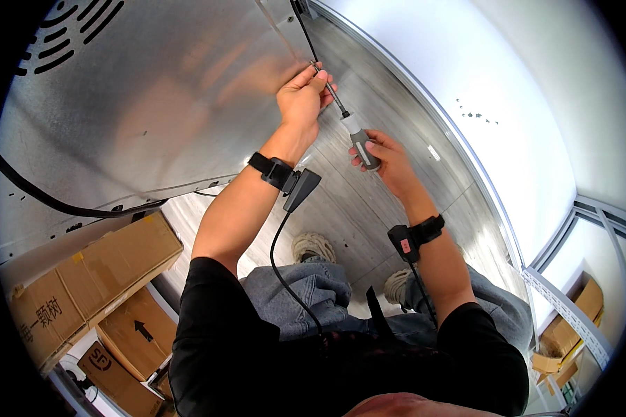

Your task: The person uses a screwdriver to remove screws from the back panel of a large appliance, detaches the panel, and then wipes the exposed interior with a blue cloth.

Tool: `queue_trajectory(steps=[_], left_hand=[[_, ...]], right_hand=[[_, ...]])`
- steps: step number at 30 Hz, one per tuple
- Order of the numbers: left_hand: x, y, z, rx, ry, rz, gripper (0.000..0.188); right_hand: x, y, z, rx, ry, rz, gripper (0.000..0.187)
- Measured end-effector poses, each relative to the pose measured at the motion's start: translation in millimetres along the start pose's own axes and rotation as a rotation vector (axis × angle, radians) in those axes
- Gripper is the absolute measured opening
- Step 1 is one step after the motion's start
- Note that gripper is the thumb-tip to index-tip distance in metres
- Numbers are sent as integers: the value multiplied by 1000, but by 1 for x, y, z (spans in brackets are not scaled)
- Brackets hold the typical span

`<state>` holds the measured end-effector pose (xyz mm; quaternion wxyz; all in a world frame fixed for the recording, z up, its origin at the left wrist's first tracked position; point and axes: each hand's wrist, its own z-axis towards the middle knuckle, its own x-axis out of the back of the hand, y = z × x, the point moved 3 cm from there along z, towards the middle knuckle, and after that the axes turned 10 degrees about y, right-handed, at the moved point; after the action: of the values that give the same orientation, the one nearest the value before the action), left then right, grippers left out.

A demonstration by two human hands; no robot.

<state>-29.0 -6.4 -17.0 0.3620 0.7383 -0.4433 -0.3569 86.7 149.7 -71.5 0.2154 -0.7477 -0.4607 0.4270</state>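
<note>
Floor (368, 229): grey planks, beside the metal panel (188, 104).
Driver (366, 154): between my hands, tip near the panel's edge.
Right fingers (376, 149): I grip its handle.
Left fingers (319, 81): pinched around its shaft, near the tip.
Progress: driver seems positioned; turning done or left, I cannot tell.
Writing: dark characters, an arrow on boxes (115, 254); small pink label (405, 245) on my wrist unit (399, 236).

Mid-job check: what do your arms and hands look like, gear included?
The left hand and right hand wear no gloves, and the short sleeves are black. The left wristband is black, with a dark wedge-shaped module and black cable. The right wristband is also black, carrying a boxy module with a small pink label and a second cable.
</note>
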Motion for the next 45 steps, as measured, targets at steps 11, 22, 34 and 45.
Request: queue_trajectory(steps=[11,22,34,45], left_hand=[[3,5,-6,-17,-73,6,23],[-26,-27,-4,-115,-186,130,23],[-154,-132,12,-43,-411,423,17],[-216,-178,-1,-771,-548,873,10]], right_hand=[[3,2,0,143,85,-163,33],[43,8,-18,135,173,-53,29],[143,24,-74,138,554,139,33],[174,54,-104,106,763,271,32]])
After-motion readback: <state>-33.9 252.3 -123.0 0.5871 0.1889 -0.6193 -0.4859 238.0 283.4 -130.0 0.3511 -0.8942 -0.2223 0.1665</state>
